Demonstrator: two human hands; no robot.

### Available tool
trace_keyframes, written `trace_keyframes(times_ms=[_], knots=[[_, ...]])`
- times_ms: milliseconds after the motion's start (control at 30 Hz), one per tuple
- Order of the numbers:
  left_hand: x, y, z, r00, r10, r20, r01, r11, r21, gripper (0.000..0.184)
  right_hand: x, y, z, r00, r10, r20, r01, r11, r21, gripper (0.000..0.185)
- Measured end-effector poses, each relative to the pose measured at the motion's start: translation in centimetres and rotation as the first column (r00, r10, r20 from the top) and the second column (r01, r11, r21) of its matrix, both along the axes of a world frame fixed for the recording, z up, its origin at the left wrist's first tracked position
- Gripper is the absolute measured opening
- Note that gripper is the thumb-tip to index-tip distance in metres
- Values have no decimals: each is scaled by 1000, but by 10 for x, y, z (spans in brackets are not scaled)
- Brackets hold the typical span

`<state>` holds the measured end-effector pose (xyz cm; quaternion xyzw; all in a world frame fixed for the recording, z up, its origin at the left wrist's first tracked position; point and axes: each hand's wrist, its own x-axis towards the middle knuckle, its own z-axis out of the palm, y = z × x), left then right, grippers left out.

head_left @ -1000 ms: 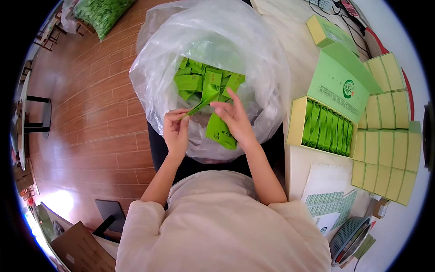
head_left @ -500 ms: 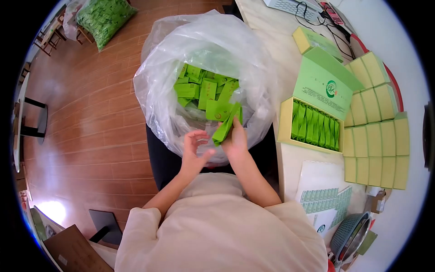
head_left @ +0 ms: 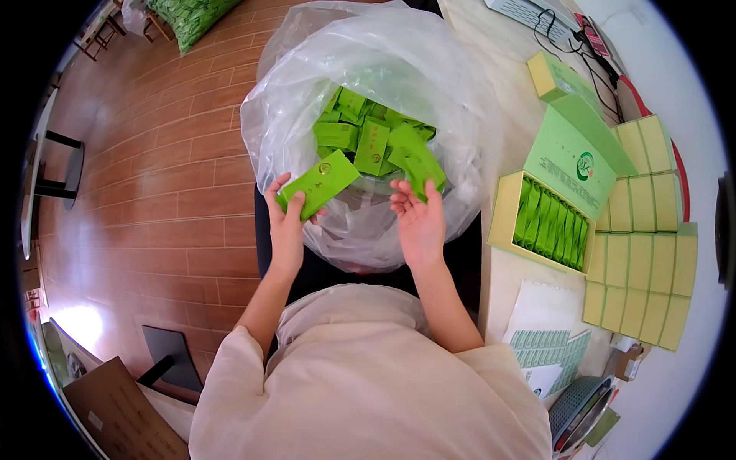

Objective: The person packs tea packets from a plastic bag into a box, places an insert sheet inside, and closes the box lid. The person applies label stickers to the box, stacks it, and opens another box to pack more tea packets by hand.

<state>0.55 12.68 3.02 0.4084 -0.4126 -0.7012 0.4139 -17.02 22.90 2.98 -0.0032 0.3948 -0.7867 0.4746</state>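
Note:
A flat green packet [head_left: 331,176] with a round emblem is in my left hand [head_left: 288,218], thumb on top and fingers beneath. My right hand [head_left: 421,227], palm up, pinches the lower end of a second green packet [head_left: 418,159], which is slightly blurred. Both hands are over the near side of a large clear plastic bag [head_left: 268,115]. Inside it lie several loose green packets [head_left: 372,146]. To the right, an open pale-yellow box [head_left: 502,218] holds a row of upright green packets [head_left: 548,222], its green lid raised.
Stacked pale-yellow boxes [head_left: 640,257] stand along the wall on the right. Sticker sheets [head_left: 540,345] and a grey basket [head_left: 575,410] are on the table nearer me. Cables [head_left: 563,38] lie at its far end. Another bag of green packets [head_left: 192,19] is across the floor.
My left hand was empty beside the right and now holds a packet farther left. The right hand has moved right with its packet. The view has shifted slightly.

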Motion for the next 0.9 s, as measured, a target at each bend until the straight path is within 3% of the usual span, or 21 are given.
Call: trace_keyframes(times_ms=[33, 100, 133, 167, 233, 300, 367, 400, 433, 500, 567, 633, 700, 733, 767, 800, 833, 867, 900], knots=[[3, -5, 2, 1000, -3, 0, 3, 1000, -3, 34, 3, 1, 3, 1000, -3, 0, 3, 1000, -3, 32], [5, -13, 6, 955, -274, 114, 269, 961, 61, 40, 15, -2, 15, 984, 170, -48, -162, 979, 125, 32], [6, -16, 9, 899, -423, 112, 416, 906, 84, 46, 27, -7, 31, 982, 164, -92, -139, 963, 232, 32], [4, -16, 15, 901, -419, 112, 412, 908, 77, 46, 29, -6, 30, 981, 168, -96, -142, 963, 227, 32], [-1, -17, 32, 816, -563, 133, 549, 826, 130, 52, 31, -3, 25, 941, 333, -65, -313, 925, 218, 27], [2, -24, 37, 807, -589, 36, 578, 801, 157, 58, 29, -1, 23, 952, 307, -3, -301, 937, 178, 27], [0, -28, 37, 728, -622, -290, 651, 759, 5, 70, 26, 1, 25, 963, 263, 60, -270, 953, 142, 27], [-8, -26, 33, 719, -631, -291, 660, 751, 3, 70, 27, 1, 30, 965, 228, 133, -244, 962, 125, 29], [-19, -19, 28, 810, -584, -56, 557, 795, -238, 74, 28, 1, 34, 959, 194, 205, -220, 969, 111, 30], [-38, -10, 26, 882, -448, 146, 459, 745, -485, 79, 32, 3, 38, 932, 282, 227, -295, 955, 24, 32], [-56, -8, 43, 882, -385, -272, 348, 921, -175, 84, 31, 3, 46, 898, 370, 238, -364, 929, -68, 33], [-68, -10, 51, 891, -351, -287, 341, 936, -85, 76, 22, 5, 59, 725, 613, 314, -619, 780, -93, 36], [-83, -15, 62, 914, -244, -325, 256, 967, -7, 65, 8, 13, 59, 717, 641, 274, -650, 757, -70, 44], [-90, -14, 71, 932, -199, -304, 213, 977, 13, 56, 1, 17, 58, 808, 582, -94, -545, 797, 259, 43], [-95, -13, 82, 927, -217, -305, 228, 974, 2, 56, -3, 23, 60, 742, 504, -441, -316, 844, 434, 36], [-100, -12, 93, 944, -230, -238, 242, 970, 22, 56, -5, 27, 70, 548, 474, -690, 21, 816, 577, 30], [-105, -10, 101, 955, -241, -172, 252, 967, 44, 55, -8, 29, 85, 550, 461, -696, 35, 820, 571, 30], [-108, -8, 107, 952, -254, -173, 264, 964, 39, 55, -12, 30, 98, 291, 299, -909, 64, 942, 330, 31], [-111, -5, 112, 935, -303, -185, 316, 948, 46, 55, -15, 32, 109, 12, 76, -997, 16, 997, 76, 36]])
